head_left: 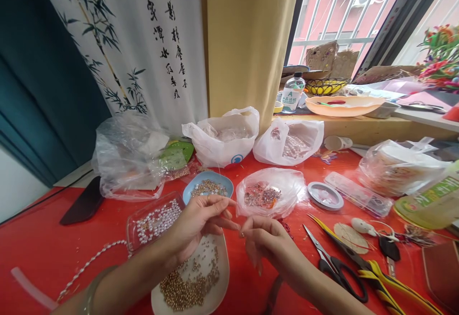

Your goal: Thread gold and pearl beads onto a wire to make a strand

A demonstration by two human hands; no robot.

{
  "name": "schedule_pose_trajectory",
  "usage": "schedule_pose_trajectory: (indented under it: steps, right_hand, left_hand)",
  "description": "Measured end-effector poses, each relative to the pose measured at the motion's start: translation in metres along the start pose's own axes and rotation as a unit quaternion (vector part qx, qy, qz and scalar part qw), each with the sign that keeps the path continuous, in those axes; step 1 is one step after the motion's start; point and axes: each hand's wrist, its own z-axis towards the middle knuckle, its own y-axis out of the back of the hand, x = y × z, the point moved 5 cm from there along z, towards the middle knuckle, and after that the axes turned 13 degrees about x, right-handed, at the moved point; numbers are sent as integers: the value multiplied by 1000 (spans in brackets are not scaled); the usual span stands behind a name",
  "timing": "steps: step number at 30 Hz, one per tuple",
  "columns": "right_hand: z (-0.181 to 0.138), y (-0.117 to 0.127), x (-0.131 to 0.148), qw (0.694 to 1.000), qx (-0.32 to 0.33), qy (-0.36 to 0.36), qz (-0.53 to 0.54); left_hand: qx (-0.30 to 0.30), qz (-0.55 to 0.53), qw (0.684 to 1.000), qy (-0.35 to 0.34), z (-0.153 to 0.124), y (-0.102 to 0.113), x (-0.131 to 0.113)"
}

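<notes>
Mid-frame, the left hand (205,217) and right hand (264,237) nearly meet, fingers bent; whether either grasps anything, I cannot tell. Lower centre, gold beads (188,288) lie on a plate (223,284).

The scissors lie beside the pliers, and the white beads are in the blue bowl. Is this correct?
Not quite: in the head view, the white beads are in the clear tray, not the blue bowl. The rest stands.
</notes>
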Motion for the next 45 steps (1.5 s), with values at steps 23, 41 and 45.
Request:
schedule_pose_trajectory:
  steps: [23,41,45]
  right_hand:
    - [2,4,-5,999,-18,-36,-32]
    - [2,4,-9,1000,11,-29,6]
    - [2,4,-9,999,10,-34,25]
  left_hand:
    - [9,25,1000,-3,3,1,5]
    - [26,34,999,-10,3,0,4]
    - [17,39,999,-3,1,0,4]
